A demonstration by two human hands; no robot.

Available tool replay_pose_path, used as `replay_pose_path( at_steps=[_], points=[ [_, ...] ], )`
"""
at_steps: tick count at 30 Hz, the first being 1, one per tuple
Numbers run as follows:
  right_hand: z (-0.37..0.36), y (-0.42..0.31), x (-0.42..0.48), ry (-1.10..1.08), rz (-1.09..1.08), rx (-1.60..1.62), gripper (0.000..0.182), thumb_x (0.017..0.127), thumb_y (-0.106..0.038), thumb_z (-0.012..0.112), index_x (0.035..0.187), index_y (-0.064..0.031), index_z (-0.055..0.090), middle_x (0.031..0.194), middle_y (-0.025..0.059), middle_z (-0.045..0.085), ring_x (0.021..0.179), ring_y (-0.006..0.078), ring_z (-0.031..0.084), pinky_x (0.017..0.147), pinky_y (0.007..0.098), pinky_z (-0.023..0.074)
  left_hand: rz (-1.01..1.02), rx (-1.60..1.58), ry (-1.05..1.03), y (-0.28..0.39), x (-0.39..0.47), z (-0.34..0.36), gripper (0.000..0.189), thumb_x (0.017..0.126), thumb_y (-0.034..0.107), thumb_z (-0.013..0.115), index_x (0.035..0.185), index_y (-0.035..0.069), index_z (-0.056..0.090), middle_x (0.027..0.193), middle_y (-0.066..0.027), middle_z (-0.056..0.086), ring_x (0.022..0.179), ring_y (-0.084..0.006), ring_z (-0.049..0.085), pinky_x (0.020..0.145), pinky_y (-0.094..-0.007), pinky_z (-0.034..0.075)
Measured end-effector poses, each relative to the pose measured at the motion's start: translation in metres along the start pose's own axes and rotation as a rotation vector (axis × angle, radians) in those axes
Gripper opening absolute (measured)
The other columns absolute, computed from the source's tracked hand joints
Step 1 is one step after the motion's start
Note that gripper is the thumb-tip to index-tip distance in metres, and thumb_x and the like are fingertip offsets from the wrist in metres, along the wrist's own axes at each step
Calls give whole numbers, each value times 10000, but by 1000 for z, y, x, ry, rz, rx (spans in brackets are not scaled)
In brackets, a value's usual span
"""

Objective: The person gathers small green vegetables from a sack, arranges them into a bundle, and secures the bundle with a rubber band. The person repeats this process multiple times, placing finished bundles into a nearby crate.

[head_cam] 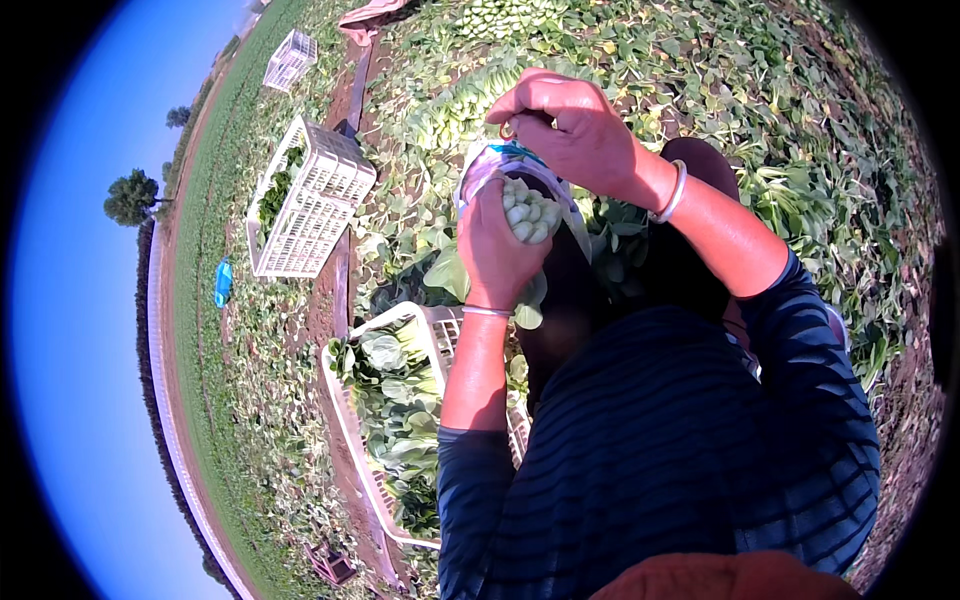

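Observation:
My left hand (499, 244) grips a bunch of bok choy (531, 214), its pale cut stem ends turned up and its leaves hanging below the wrist. Just above it, my right hand (566, 124) is bent with thumb and forefinger together on a small orange-red loop (507, 132), which looks like a rubber band. A white and purple plastic wrap (480, 169) with a blue patch covers my knee beneath the hands. Below my left forearm stands a white plastic crate (360, 457) holding several bunches of leafy bok choy (405, 420).
Another white crate (322, 202) with greens in it lies to the left, and a further crate (290, 60) stands beyond. Cut bok choy (457, 109) lies in rows on the leaf-strewn ground. A small stool-like object (330, 562) and a blue item (223, 283) are at left.

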State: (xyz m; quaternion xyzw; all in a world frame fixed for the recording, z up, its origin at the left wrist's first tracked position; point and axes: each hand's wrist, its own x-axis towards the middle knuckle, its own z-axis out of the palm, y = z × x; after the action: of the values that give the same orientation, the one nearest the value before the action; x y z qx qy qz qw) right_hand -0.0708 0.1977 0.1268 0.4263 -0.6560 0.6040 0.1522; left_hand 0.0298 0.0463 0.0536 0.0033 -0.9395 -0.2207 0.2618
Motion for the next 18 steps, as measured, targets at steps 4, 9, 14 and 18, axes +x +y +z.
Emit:
replay_pose_path(
  at_steps=[4, 9, 14, 18],
  points=[
    [-44, 8, -27, 4, 347, 304, 226, 926, -70, 529, 1084, 31, 654, 913, 37, 653, 740, 50, 544, 627, 216, 454, -105, -192, 89, -30, -33, -36, 845, 575, 120, 872, 1304, -34, 472, 1145, -157, 614, 1017, -261, 634, 918, -369, 514],
    [-48, 43, -58, 126, 269, 195, 209, 869, -96, 565, 1004, 9, 684, 844, 55, 682, 748, 89, 617, 671, 228, 490, -176, -191, 111, -28, -65, -85, 1015, 587, 133, 909, 1418, -33, 350, 1339, -194, 493, 1203, -259, 521, 1050, -378, 423],
    [-27, 49, -60, 107, 336, 248, 170, 828, -81, 594, 940, -7, 697, 796, 57, 676, 721, 92, 623, 637, 246, 499, -137, -121, 179, 9, -93, -112, 1046, 596, 172, 924, 1422, -52, 322, 1359, -203, 456, 1241, -288, 483, 1082, -411, 393],
    [9, 38, -47, 0, 304, 390, 149, 848, -42, 605, 957, 15, 689, 802, 56, 673, 714, 89, 622, 638, 238, 503, -161, -100, 180, 48, -104, -140, 1002, 616, 179, 918, 1392, -58, 331, 1325, -205, 471, 1206, -289, 505, 1051, -413, 428]
  ],
)
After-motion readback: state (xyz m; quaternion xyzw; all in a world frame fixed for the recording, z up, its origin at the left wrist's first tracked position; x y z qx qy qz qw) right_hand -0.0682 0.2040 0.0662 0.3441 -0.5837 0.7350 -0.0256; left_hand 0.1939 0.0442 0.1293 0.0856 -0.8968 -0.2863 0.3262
